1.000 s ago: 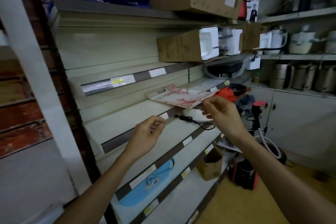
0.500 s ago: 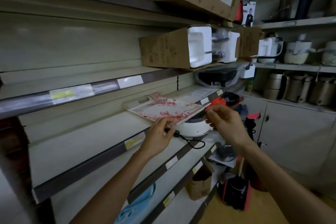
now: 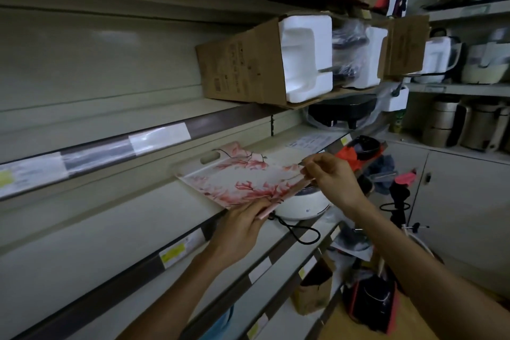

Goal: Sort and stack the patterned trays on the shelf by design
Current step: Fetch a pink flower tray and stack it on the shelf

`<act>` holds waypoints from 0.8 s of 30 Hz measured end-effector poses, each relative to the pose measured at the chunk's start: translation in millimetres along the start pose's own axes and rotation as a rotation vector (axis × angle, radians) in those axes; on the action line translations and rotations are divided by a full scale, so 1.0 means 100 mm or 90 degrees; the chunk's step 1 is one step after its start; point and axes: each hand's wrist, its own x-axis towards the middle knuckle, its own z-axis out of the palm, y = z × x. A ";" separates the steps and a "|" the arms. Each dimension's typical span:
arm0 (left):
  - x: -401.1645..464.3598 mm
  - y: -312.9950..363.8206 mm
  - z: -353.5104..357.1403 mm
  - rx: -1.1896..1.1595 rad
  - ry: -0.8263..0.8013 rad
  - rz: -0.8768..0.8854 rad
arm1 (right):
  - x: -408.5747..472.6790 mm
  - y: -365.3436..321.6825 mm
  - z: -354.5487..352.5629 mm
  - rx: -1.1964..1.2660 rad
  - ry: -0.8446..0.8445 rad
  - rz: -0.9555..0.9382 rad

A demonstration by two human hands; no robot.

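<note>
A tray (image 3: 242, 178) with a pink-red coral pattern lies at the front edge of a pale shelf (image 3: 154, 210), its near edge jutting out past the shelf's dark front strip. The left hand (image 3: 242, 225) grasps the tray's near corner, fingers under it and thumb on the rim. The right hand (image 3: 332, 178) pinches the right end of the same near edge between thumb and fingertips. A cut-out handle shows at the tray's far left end, and a second patterned edge peeks out behind it; whether that is another tray underneath is hard to tell.

A white round appliance (image 3: 303, 201) sits on the shelf below, partly hidden by the tray and hands, with a black cord (image 3: 299, 232) looping off it. On the shelf above stands a cardboard box (image 3: 242, 66) packed with white foam (image 3: 306, 55). To the right, metal pots (image 3: 466, 125) stand on a cabinet. The scene is dim.
</note>
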 end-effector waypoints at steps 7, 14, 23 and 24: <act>-0.07 0.08 -0.17 -0.020 0.048 -0.043 | 0.73 0.22 -0.25 -0.078 -0.022 -0.013; 0.04 0.29 -0.46 -0.118 0.207 -0.170 | 1.41 0.42 -0.25 0.071 -0.204 0.198; -0.05 0.47 -0.52 -0.129 0.345 -0.294 | 1.74 0.56 0.24 0.172 -0.379 0.371; -0.05 0.48 -0.53 -0.120 0.359 -0.299 | 1.75 0.56 0.30 0.159 -0.400 0.369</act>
